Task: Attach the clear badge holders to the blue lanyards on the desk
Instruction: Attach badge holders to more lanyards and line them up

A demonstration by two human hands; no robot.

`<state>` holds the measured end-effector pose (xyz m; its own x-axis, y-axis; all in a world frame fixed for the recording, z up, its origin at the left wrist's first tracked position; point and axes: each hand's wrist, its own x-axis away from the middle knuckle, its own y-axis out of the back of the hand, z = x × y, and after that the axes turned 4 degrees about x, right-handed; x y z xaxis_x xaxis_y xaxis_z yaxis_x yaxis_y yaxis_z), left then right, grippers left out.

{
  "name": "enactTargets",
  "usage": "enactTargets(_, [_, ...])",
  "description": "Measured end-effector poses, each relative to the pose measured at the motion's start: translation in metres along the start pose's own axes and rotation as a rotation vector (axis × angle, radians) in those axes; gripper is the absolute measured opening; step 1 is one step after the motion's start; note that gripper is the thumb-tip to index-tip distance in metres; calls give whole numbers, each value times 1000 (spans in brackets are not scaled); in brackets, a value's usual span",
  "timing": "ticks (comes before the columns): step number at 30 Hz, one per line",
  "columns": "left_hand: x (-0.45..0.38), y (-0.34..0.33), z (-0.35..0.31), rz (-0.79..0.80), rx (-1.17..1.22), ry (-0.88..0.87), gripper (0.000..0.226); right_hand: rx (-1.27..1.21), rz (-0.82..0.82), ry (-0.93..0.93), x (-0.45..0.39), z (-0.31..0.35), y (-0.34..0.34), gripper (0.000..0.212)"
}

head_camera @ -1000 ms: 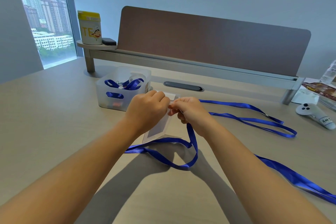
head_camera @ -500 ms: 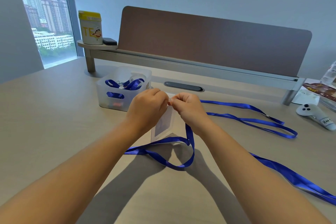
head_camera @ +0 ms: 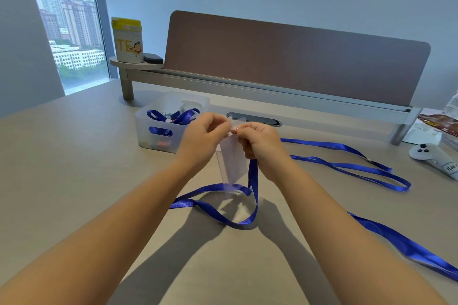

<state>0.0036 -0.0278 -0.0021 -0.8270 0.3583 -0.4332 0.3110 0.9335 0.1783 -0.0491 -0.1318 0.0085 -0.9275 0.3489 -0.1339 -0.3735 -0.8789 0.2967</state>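
A clear badge holder (head_camera: 233, 164) hangs upright above the desk between my hands. My left hand (head_camera: 204, 140) pinches its top edge. My right hand (head_camera: 260, 145) pinches the clip end of a blue lanyard (head_camera: 223, 216) against that same top edge; the clip itself is mostly hidden by my fingers. The lanyard drops from my right hand and loops on the desk below. A second blue lanyard (head_camera: 347, 164) lies flat to the right, and another blue strap (head_camera: 406, 245) runs toward the lower right corner.
A translucent bin (head_camera: 158, 141) with more blue lanyards stands just left of my hands. A white controller (head_camera: 431, 156) and packets lie at the far right. Behind are a desk divider (head_camera: 295, 57), a cable port (head_camera: 255, 120) and a yellow-lidded can (head_camera: 127, 39) on a shelf.
Both hands have risen slightly and lifted the badge holder off the desk, so it hangs more upright. The lanyard loop has been pulled a little tighter.
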Motion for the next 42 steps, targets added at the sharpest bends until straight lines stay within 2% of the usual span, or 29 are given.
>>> enactTargets(4, [9, 0, 10, 102, -184, -26, 40, -144, 74, -113, -4, 0, 7, 27])
enactTargets(7, [13, 2, 21, 136, -341, -18, 31, -181, 88, -173, -6, -1, 12, 26])
enactTargets(9, [12, 7, 29, 77, -431, -42, 28, -137, 88, -186, -8, -1, 14, 24])
enactTargets(12, [10, 17, 29, -31, -594, -211, 21, 74, 71, -144, -10, -2, 15, 25])
enactTargets(15, [8, 27, 26, -55, -850, -499, 11, 286, 49, -88, -14, -2, 12, 24])
enactTargets(18, [8, 31, 19, -40, -1111, -637, 16, 467, 56, -67, -19, -4, 6, 25])
enactTargets(22, [6, 35, 12, -13, -1165, -502, 19, 723, -15, 24, -18, -15, -3, 23])
enactTargets(25, [7, 39, 11, -57, -976, -266, 19, 833, -61, 154, -13, -18, -10, 29])
enactTargets(28, [10, 52, 22, -123, -911, -94, 28, 831, 133, 135, -8, -24, -23, 38])
enactTargets(32, [17, 72, 34, -138, -914, -39, 29, 912, 365, 158, -1, -38, -50, 30])
enactTargets(37, [28, 94, 39, -132, -971, 26, 29, 882, 496, 144, 1, -39, -72, 26])
enactTargets(42, [30, 106, 42, -141, -1007, 45, 28, 924, 574, 107, 2, -38, -84, 41])
